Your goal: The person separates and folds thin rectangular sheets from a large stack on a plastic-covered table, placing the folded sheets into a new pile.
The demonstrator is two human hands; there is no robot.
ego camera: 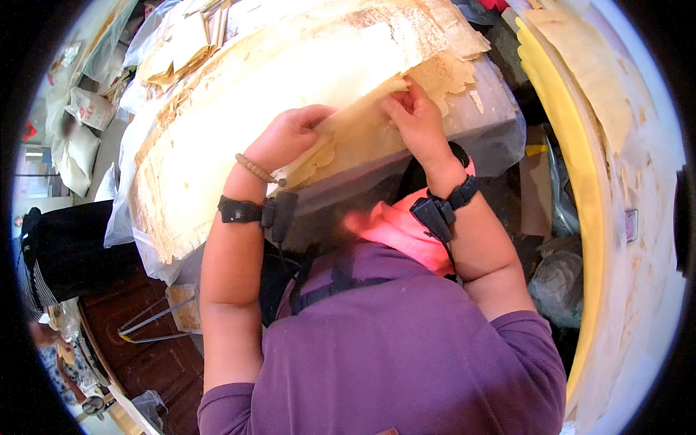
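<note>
A stack of large, thin, cream-coloured sheets (187, 187) with ragged edges covers the table in front of me. Along its near side, a yellowish sheet edge (361, 111) is raised, running between my two hands. My left hand (296, 133) pinches this edge between thumb and fingers, a beaded bracelet on its wrist. Further right, my right hand (416, 117) grips the far end of the same edge with bent fingers. Bright glare hides much of the sheet surface. Torn, browner sheet layers (443, 76) show just beyond my right hand.
Folded paper-like pieces (179, 51) lie at the table's far left. Clear plastic sheeting (492, 138) wraps the table corner. A long yellow padded edge (576, 190) borders another surface at right. A pink cloth (405, 228) is near my lap, and a brown panel (147, 348) lies lower left.
</note>
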